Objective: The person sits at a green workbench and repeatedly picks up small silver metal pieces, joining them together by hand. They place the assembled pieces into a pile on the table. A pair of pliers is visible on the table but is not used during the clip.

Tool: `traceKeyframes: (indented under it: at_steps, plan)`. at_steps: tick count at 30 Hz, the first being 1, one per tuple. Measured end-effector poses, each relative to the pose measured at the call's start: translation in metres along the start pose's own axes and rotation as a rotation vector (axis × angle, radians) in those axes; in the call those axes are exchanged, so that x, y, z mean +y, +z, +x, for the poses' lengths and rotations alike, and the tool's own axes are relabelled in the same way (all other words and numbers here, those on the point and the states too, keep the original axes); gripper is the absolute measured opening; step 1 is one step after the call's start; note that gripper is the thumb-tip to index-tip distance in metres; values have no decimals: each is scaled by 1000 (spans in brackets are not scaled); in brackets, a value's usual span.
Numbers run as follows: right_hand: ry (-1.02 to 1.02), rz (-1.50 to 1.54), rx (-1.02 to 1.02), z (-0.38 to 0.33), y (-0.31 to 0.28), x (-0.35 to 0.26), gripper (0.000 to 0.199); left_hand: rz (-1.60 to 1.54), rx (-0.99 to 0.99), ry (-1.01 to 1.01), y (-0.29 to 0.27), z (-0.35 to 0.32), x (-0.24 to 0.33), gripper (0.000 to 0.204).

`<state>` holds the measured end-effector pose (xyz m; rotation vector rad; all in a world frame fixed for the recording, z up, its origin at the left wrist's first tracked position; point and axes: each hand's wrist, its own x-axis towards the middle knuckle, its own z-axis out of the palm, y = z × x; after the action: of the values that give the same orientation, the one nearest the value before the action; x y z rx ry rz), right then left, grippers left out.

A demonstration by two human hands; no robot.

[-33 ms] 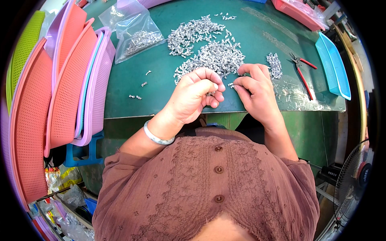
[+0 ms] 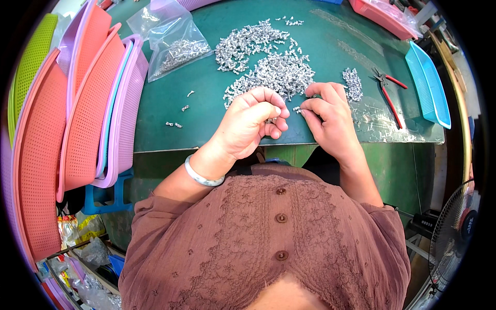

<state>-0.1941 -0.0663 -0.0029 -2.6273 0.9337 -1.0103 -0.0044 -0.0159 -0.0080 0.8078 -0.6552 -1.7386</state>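
My left hand (image 2: 251,121) is curled above the table's near edge, with small silvery metal parts partly showing between its fingers. Thumb and index finger of my right hand (image 2: 329,116) pinch a small metal part (image 2: 296,109) at their tips, just right of the left hand. Beyond both hands lies a large loose pile of small metal parts (image 2: 281,72), with a second pile (image 2: 245,44) behind it. To the right of my right hand sits a smaller heap of metal parts (image 2: 352,84). A few loose pieces (image 2: 174,124) are scattered left of my left hand.
Red-handled pliers (image 2: 388,93) lie open on the green table (image 2: 170,106). A blue basket (image 2: 429,85) stands at the right edge, a clear bag of parts (image 2: 178,49) at far left. Stacked plastic baskets (image 2: 90,119) crowd the left side; a fan (image 2: 454,232) is at lower right.
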Motion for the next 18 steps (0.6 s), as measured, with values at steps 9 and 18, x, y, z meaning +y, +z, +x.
traceKeyframes:
  at_steps: [9,18]
  plan:
    - [-76,159,142,5,-2,-10,19,170,13,-14,10,0,-1,11]
    - [-50,225,155,5,-1,-10,20,217,-24,8,7,1,-4,12]
